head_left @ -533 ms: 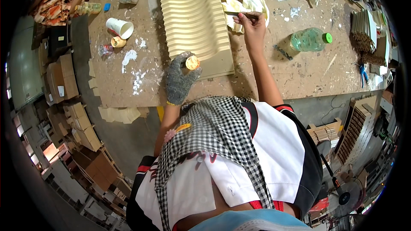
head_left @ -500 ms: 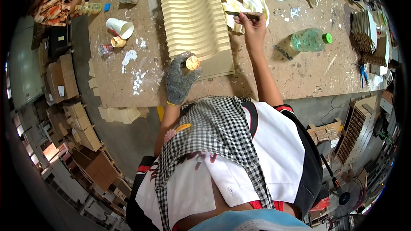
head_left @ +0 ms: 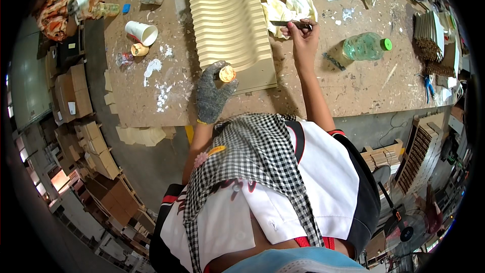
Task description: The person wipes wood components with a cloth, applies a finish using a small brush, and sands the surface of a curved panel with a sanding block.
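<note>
My left hand (head_left: 212, 93), in a grey knit glove, holds a small round tin of yellowish paste (head_left: 227, 74) over the near edge of a pale ribbed wooden panel (head_left: 230, 23) that lies on the workbench (head_left: 353, 91). My right hand (head_left: 302, 38), bare, grips a thin metal blade (head_left: 284, 24) by its handle, just right of the panel. The blade's tip lies against a crumpled yellow-stained rag (head_left: 288, 7).
A green-capped plastic bottle (head_left: 365, 46) lies right of my right hand. A white paper cup (head_left: 142, 32) and a small open tin (head_left: 138, 49) sit at the bench's left. Stacked slats (head_left: 429, 33) are at far right. Cardboard boxes (head_left: 76, 91) stand on the floor at left.
</note>
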Demonstrator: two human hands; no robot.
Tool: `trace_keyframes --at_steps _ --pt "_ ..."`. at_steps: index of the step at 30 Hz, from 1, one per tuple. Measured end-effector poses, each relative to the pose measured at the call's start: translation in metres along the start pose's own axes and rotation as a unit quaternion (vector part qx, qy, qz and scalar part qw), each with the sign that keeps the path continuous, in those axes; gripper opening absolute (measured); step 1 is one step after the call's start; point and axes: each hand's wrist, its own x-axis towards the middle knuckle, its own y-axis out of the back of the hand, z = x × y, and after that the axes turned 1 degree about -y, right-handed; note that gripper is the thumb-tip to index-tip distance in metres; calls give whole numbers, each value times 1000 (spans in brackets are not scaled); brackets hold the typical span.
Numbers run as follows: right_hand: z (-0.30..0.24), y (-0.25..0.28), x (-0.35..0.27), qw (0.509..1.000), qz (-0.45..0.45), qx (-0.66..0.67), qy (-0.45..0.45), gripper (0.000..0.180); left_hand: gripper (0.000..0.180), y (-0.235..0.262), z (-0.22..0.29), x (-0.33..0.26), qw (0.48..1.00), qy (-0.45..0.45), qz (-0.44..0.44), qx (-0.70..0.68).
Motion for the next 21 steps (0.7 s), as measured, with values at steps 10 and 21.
trace_keyframes --at_steps 10,21 --pt "-3 7 -25 998 -48 -27 -16 21 55 -1 -3 0 999 7 16 -30" --pt "-2 4 -27 997 -55 -60 -12 19 54 4 4 -1 1000 12 -11 15"
